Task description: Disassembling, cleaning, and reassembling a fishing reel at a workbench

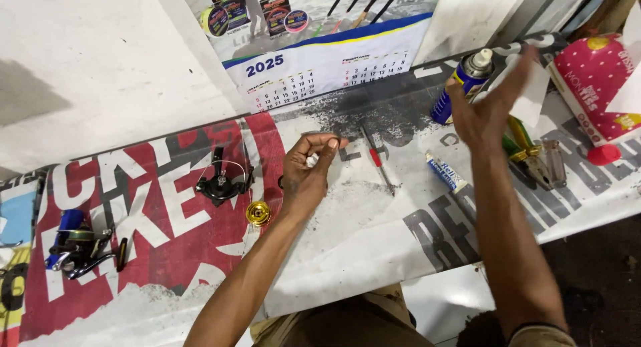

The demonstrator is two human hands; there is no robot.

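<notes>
Desk (374, 227) under printed banner, wall calendar (320, 67) behind. Reel body (224, 180) and gold spool (258, 213) lie apart: teardown underway. Left hand (307, 170) grip pinching small pale part; right hand (484, 110) spread, reaching spray can (464, 87).

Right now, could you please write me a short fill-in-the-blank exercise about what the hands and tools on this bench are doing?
1. The right hand reaches toward the blue ___ can.
2. The left hand pinches a small ___ part.
3. The screwdriver has a ___ handle.
4. The gold spool lies in front of the ___ reel rotor.

Missing: spray; white; red; black
</notes>
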